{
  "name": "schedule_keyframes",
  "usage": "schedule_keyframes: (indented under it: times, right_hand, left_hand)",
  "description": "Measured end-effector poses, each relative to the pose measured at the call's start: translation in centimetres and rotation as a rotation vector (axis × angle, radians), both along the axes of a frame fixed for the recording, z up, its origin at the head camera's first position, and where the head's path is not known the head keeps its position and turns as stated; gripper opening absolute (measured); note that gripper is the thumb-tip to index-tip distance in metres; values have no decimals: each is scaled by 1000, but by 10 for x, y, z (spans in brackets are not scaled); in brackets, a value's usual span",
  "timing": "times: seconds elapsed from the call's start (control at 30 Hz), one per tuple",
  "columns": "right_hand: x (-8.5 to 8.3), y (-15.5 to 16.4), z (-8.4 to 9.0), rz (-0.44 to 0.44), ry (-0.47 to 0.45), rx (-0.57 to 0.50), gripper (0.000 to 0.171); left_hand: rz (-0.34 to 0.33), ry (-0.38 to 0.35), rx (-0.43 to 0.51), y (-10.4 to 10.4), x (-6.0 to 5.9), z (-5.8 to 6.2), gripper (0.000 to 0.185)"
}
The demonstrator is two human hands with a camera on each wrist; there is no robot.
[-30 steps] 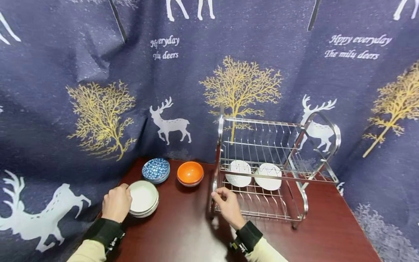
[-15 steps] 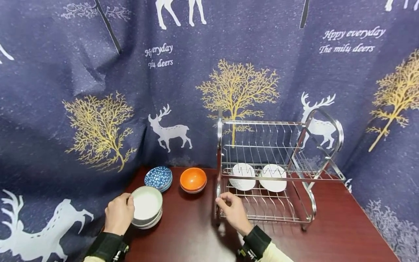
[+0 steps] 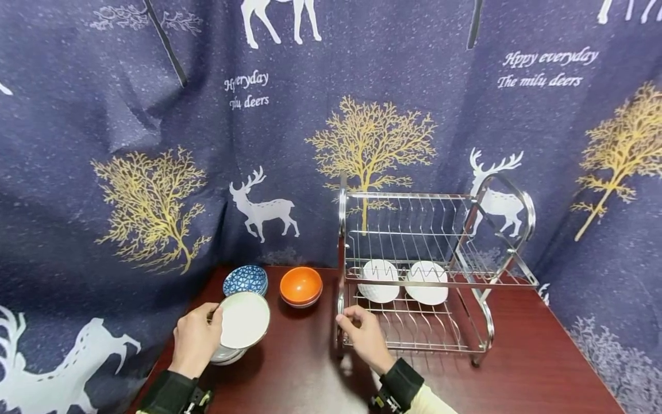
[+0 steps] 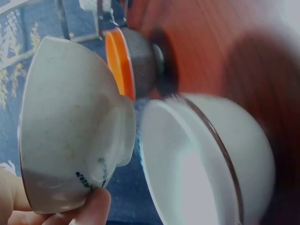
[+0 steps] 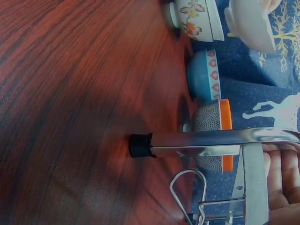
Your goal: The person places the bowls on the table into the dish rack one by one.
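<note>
On table — left hand (image 3: 195,340) grips one white bowl (image 3: 244,319); right hand (image 3: 364,336) grips rack (image 3: 496,198) — two white bowls inside.

From the head view the left hand (image 3: 195,340) covers the near rim of the raised white bowl (image 3: 243,319), which hides most of the bowls beneath. In the right wrist view the right hand (image 5: 282,180) is cut off at the edge, and the dish rack (image 5: 220,142) shows only one leg.
</note>
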State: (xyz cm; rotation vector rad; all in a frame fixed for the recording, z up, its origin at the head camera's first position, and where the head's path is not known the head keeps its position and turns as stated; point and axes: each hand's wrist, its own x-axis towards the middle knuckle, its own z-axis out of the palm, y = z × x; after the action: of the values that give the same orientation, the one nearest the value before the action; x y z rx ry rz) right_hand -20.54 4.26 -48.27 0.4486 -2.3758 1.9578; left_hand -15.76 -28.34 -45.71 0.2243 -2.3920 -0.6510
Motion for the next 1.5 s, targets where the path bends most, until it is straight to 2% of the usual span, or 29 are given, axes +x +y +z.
schedule_keyframes:
  times: [0.3,0.53,0.67,0.8,0.93,1.03,1.2,1.3,1.5]
  right_hand:
    - [0,-8,-1,16,1,-9,11]
    - [2,-8,5,-9,30,10,10]
    - [5,-6,7,-20,20,-4,13]
    - [9,-6,7,-74,90,-15,17]
    - [13,-5,8,-100,177,-20,16]
    - [16,-4,11,-32,175,-42,14]
    - [21,-2,17,142,73,-115,22]
    - [21,-1,16,204,45,-135,28]
    - [14,-1,-4,253,-9,-154,27]
  left_hand:
    - [-44,-39,32,21,10,9,12]
    - [-120,41,19,40,9,6,9]
    - [-131,31,32,51,7,2,9]
    - [-145,-5,57,61,8,1,9]
    - [-166,0,66,71,9,0,9]
    - [-186,24,70,79,10,1,9]
    - [-231,68,62,90,11,4,10]
    - [-257,83,57,96,12,6,11]
    - [-285,96,62,105,15,11,10]
